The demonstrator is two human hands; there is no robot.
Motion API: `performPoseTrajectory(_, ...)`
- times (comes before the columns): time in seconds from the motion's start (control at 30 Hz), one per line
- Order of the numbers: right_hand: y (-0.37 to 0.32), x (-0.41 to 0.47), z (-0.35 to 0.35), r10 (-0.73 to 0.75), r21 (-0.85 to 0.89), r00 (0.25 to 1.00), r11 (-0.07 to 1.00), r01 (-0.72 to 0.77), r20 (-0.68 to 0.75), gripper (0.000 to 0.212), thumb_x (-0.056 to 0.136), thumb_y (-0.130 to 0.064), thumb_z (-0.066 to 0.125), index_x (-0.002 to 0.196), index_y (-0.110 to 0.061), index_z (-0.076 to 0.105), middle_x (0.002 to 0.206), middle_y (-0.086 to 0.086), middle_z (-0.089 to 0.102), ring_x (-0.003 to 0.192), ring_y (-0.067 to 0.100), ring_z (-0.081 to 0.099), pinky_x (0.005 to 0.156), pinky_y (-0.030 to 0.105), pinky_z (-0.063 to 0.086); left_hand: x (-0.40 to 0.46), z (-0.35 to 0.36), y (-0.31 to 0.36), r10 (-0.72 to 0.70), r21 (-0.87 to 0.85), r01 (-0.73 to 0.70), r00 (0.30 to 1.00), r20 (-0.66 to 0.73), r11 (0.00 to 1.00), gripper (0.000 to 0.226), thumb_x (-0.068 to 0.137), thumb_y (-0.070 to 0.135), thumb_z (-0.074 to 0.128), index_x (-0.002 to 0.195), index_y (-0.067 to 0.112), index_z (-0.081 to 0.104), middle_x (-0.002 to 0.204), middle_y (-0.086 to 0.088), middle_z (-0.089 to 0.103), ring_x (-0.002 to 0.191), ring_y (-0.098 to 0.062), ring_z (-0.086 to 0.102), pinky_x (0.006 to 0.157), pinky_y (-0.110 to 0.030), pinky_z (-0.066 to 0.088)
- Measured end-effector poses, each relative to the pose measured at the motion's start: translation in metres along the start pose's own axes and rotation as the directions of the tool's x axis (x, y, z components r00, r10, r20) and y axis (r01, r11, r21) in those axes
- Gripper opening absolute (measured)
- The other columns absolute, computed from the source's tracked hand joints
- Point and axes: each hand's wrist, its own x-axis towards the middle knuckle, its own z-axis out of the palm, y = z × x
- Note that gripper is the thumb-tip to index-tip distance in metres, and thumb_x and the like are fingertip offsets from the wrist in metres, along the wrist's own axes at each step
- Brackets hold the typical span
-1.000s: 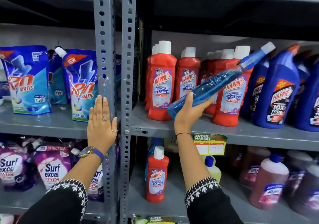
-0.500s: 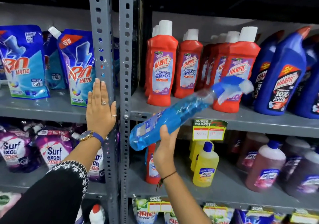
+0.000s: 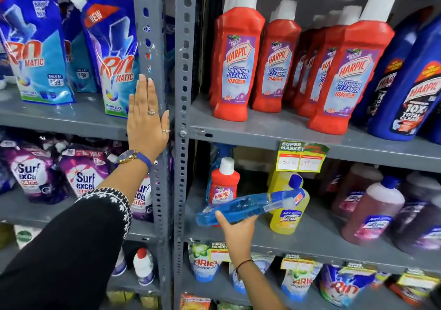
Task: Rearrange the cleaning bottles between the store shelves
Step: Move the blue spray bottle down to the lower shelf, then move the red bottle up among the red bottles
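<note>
Rin detergent pouches (image 3: 35,47) stand above Surf Excel pouches (image 3: 81,176).

Blue bottle held at the middle shelf

The right hand (image 3: 238,229) grips a blue spray bottle (image 3: 241,208) lying nearly level, in front of a small red bottle (image 3: 223,183) and a yellow bottle (image 3: 287,216). The left hand (image 3: 146,121) rests flat on the grey upright (image 3: 152,35) between the shelves.

One head-worn wide-angle view faces forward, close to the grey shelves (image 3: 262,130).
</note>
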Motion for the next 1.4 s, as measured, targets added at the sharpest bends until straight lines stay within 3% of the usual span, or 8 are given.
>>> performPoseTrajectory(0.13, 0.014, 0.018, -0.020, 0.018, -0.120, 0.992, 0.992, -0.034, -0.128, 0.087, 0.054, -0.032, 0.090, 0.114, -0.057, 0.032, 0.116, -0.019, 0.054, 0.103, -0.008, 0.057, 0.084, 0.007, 0.044, 0.000, 0.001, 0.000, 0.012, 0.001, -0.012, 1.000, -0.017, 1.000, 0.066, 0.094, 0.019, 0.043, 0.148, 0.000, 0.012, 0.154, -0.022, 0.013, 0.143, -0.028, 0.010, 0.117, -0.030, -0.002)
performPoseTrajectory(0.33, 0.033, 0.052, -0.034, 0.015, -0.405, 0.958, 0.904, -0.136, -0.288, 0.104, 0.055, -0.035, 0.090, 0.136, -0.016, 0.028, 0.134, 0.011, 0.043, 0.118, 0.021, 0.048, 0.096, 0.040, 0.044, 0.000, 0.002, -0.001, 0.007, 0.012, -0.007, 1.000, -0.025, 1.000, 0.064, 0.094, 0.020, 0.042, 0.148, -0.001, 0.013, 0.153, -0.023, 0.015, 0.143, -0.029, 0.012, 0.116, -0.029, -0.002)
performPoseTrajectory(0.47, 0.043, 0.075, -0.029, 0.078, -0.559, 0.954, 0.795, -0.235, -0.289, 0.110, 0.056, -0.027, 0.091, 0.140, -0.012, 0.022, 0.135, 0.023, 0.036, 0.119, 0.044, 0.045, 0.091, 0.052, 0.046, 0.000, 0.003, -0.002, 0.012, 0.014, -0.012, 0.999, -0.038, 1.000, 0.064, 0.094, 0.020, 0.041, 0.148, -0.001, 0.013, 0.153, -0.023, 0.016, 0.143, -0.029, 0.013, 0.116, -0.029, -0.002)
performPoseTrajectory(0.9, 0.055, 0.079, -0.021, 0.156, -0.437, 0.900, 0.832, -0.341, -0.407, 0.111, 0.057, -0.019, 0.090, 0.142, -0.005, 0.019, 0.141, 0.026, 0.030, 0.128, 0.045, 0.032, 0.102, 0.056, 0.035, 0.000, 0.004, -0.002, 0.004, 0.019, -0.003, 0.999, -0.049, 1.000, 0.064, 0.094, 0.020, 0.042, 0.148, 0.000, 0.013, 0.153, -0.022, 0.016, 0.143, -0.027, 0.012, 0.117, -0.030, 0.000)
performPoseTrajectory(1.03, 0.046, 0.049, -0.006, 0.034, -0.424, 0.824, 0.845, -0.326, -0.566, 0.077, 0.067, -0.006, 0.077, 0.132, -0.003, 0.036, 0.128, 0.023, 0.042, 0.117, 0.044, 0.044, 0.091, 0.056, 0.041, 0.000, 0.003, -0.001, -0.003, 0.027, 0.004, 0.999, -0.049, 1.000, 0.065, 0.093, 0.019, 0.043, 0.147, -0.001, 0.015, 0.153, -0.022, 0.017, 0.143, -0.027, 0.012, 0.116, -0.029, -0.001)
performPoseTrajectory(1.1, 0.045, 0.031, 0.009, -0.062, -0.476, 0.888, 0.860, -0.184, -0.455, 0.063, 0.071, -0.004, 0.071, 0.126, -0.003, 0.041, 0.121, 0.020, 0.048, 0.112, 0.037, 0.049, 0.090, 0.047, 0.044, 0.000, 0.003, 0.000, -0.003, 0.028, 0.005, 0.999, -0.051, 1.000, 0.065, 0.093, 0.019, 0.044, 0.147, -0.001, 0.015, 0.153, -0.022, 0.017, 0.143, -0.026, 0.012, 0.116, -0.029, -0.002)
performPoseTrajectory(1.2, 0.040, 0.027, 0.034, 0.027, -0.383, 0.967, 0.915, -0.126, -0.254, 0.078, 0.071, -0.011, 0.079, 0.134, -0.003, 0.034, 0.129, 0.017, 0.043, 0.110, 0.016, 0.044, 0.091, 0.014, 0.035, 0.000, 0.003, 0.000, -0.005, 0.025, 0.006, 0.999, -0.046, 1.000, 0.064, 0.093, 0.019, 0.044, 0.147, -0.002, 0.015, 0.153, -0.023, 0.018, 0.142, -0.027, 0.013, 0.116, -0.028, -0.002)
performPoseTrajectory(1.4, 0.037, 0.049, 0.063, 0.199, -0.437, 0.957, 0.856, -0.275, -0.213, 0.115, 0.057, -0.034, 0.089, 0.143, -0.008, 0.018, 0.138, 0.021, 0.036, 0.128, 0.037, 0.037, 0.102, 0.051, 0.039, 0.000, 0.003, -0.001, -0.005, 0.029, 0.007, 0.999, -0.049, 1.000, 0.064, 0.094, 0.019, 0.043, 0.147, -0.002, 0.015, 0.153, -0.023, 0.018, 0.142, -0.027, 0.013, 0.116, -0.029, -0.002)
